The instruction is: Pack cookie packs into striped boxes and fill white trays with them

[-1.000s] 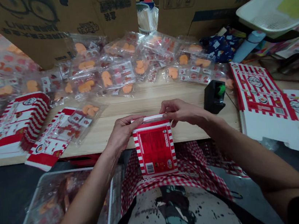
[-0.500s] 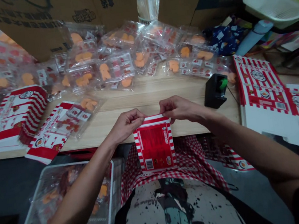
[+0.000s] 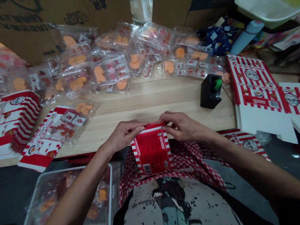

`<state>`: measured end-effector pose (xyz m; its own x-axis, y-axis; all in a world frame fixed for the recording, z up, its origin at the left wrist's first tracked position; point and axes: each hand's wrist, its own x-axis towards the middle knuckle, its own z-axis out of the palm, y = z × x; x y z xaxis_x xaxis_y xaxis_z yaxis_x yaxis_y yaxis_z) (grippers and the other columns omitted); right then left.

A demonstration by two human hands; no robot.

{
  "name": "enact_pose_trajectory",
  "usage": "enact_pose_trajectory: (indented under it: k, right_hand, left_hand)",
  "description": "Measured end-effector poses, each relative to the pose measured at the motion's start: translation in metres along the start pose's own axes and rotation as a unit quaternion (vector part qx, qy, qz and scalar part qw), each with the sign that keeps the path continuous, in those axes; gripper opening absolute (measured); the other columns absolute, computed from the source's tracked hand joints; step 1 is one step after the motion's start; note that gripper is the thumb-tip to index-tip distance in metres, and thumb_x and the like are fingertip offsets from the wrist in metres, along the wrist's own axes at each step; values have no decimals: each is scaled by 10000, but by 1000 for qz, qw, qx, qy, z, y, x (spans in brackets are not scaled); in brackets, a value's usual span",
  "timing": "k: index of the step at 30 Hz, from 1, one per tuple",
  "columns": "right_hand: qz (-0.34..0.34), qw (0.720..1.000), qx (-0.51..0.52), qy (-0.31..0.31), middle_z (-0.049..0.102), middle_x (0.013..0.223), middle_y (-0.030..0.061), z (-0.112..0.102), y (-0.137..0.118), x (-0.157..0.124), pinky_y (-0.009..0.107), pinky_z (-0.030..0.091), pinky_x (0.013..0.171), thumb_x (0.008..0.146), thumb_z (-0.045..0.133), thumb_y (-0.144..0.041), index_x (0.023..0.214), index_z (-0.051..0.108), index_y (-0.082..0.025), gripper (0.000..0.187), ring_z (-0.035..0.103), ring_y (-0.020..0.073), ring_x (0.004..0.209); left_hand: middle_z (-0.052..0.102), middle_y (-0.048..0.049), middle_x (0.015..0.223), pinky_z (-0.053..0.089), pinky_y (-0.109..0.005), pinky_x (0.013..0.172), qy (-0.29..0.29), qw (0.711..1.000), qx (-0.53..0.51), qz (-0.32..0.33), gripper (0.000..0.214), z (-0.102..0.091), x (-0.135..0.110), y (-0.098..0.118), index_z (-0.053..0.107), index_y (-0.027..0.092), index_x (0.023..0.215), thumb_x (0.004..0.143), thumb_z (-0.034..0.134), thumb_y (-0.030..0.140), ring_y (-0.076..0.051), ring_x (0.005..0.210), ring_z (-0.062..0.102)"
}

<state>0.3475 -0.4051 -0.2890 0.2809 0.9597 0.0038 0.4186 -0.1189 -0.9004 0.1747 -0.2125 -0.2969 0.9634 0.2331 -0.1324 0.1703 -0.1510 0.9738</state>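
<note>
Between both hands is a red and white striped carton (image 3: 151,150), held at its top end over the table's front edge with its printed, barcoded side facing me. My left hand (image 3: 123,134) pinches the top left corner, thumb in front. On the top right corner, my right hand (image 3: 179,124) is closed with bent fingers. Left of them on the table lies a flat striped carton (image 3: 43,139) with a clear packet (image 3: 70,123) of small pieces partly over it. A black tape dispenser (image 3: 210,91) with green tape stands to the right.
Clear packets (image 3: 111,71) with orange pieces line the back of the table. Stacked striped cartons stand at left (image 3: 10,120) and right (image 3: 253,80). A white basket (image 3: 112,191) of packets sits below the table at left. Cardboard boxes (image 3: 78,29) rise behind.
Both hands have come lower and closer to me with the carton. Its top end now looks folded over, and the right fingers have curled further round the corner. The view has shifted slightly.
</note>
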Motion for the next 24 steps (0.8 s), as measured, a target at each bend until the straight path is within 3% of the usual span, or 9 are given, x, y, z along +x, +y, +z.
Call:
enact_pose_trajectory:
  k: [3,6,7,9,12,15,17,20,24]
  right_hand:
    - [17,997,51,49,658,790,18,11,-6,-2,283,435,655,807,609,-167,799,636,-210,52,556,161,723]
    - [3,984,142,112,642,796,15,4,-33,0,295,465,671,859,636,-266,787,618,-205,96,569,155,729]
    - [-23,979,146,139,649,845,22,-4,-45,1,306,486,706,881,629,-278,821,631,-208,92,591,162,770]
    - [-76,972,112,194,663,1023,37,-28,-61,1,329,520,797,922,594,-266,986,664,-231,101,631,185,917]
    - [-56,947,-9,317,603,1279,64,-74,-45,-9,369,537,887,916,557,-208,1228,616,-263,323,628,224,1078]
    - [151,857,-160,467,603,1214,153,-110,15,-30,471,505,966,853,618,-198,1139,632,-191,286,597,319,1137]
    - [276,811,-180,484,599,1209,201,-118,58,-40,539,483,988,811,713,-288,1112,613,-171,338,568,392,1185]
    - [332,802,-147,474,611,1209,209,-115,97,-42,562,469,992,749,787,-365,1133,576,-183,475,566,414,1190]
    - [319,818,-35,478,648,1113,167,-117,106,-39,469,515,903,659,810,-265,1058,562,-195,474,613,363,1115]
  left_hand:
    - [795,-58,1000,536,-270,727,6,1000,9,7,273,-2,-6,6,811,284,1063,801,794,357,-196,853,711]
    - [797,-54,949,553,-289,691,71,988,89,100,217,-6,-8,44,819,284,1044,853,750,361,-195,796,714]
    - [798,-39,968,562,-300,706,97,973,144,150,209,-9,-7,62,813,307,1060,869,738,347,-195,813,717]
    - [792,24,1023,568,-310,760,170,912,264,263,251,-16,-1,96,785,379,1110,878,738,294,-179,857,715]
    - [776,67,1089,561,-327,826,250,833,326,369,331,-16,23,119,769,401,1139,842,775,254,-187,903,715]
    - [783,12,1074,568,-333,833,234,852,279,375,233,1,57,103,804,346,1060,840,765,278,-204,891,727]
    - [788,-28,1019,566,-334,843,221,882,250,332,158,13,75,84,822,315,988,850,744,320,-212,887,729]
    - [786,-50,997,545,-347,889,222,905,226,285,148,19,88,67,829,301,953,849,738,354,-222,909,719]
    - [778,-48,975,533,-322,853,210,909,221,285,161,16,87,71,828,298,970,833,756,340,-210,878,705]
